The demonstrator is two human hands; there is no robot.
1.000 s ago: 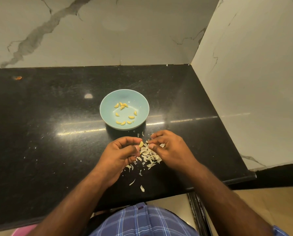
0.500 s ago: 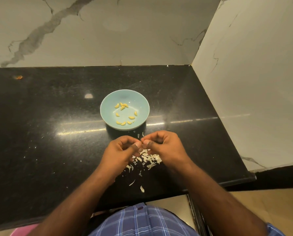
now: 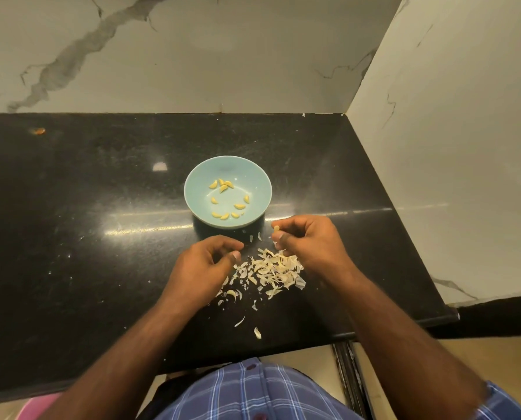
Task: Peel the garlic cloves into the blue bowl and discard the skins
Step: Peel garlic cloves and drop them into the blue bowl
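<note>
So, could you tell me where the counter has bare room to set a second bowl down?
Left of the blue bowl, the black counter lies bare to its edge; behind the bowl too. Crowded: the skin pile between left hand and right hand.

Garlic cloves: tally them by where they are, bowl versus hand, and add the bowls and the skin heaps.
Peeled garlic cloves in the blue bowl: 10
Garlic clove pinched in the right hand: 1
Blue bowl: 1
Heap of skins on the counter: 1
Total: 13
The left hand holds nothing visible.
</note>
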